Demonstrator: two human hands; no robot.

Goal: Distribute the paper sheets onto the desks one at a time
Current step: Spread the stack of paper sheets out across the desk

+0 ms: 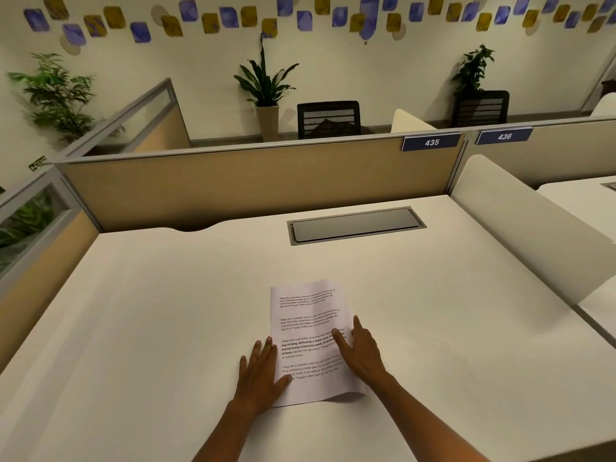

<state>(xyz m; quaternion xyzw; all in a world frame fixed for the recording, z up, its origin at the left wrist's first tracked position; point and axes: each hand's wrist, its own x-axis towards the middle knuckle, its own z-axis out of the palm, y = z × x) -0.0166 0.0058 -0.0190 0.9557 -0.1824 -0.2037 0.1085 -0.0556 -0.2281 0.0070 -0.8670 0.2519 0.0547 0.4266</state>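
A printed paper sheet (308, 315) lies on the white desk (150, 311), near the front middle, its near right corner curling up a little. My left hand (261, 371) rests flat at the sheet's left edge, fingers spread, thumb on the paper. My right hand (361, 351) lies flat on the sheet's right side, fingers apart, pressing it down. Neither hand grips the sheet. No other sheets are in sight.
A grey cable hatch (355, 225) is set in the desk's far part. Tan partitions (250, 181) close the back and left. A white divider (520, 225) stands on the right, with the neighbouring desk (580, 198) beyond. Labels 435 and 436 hang on the back partition.
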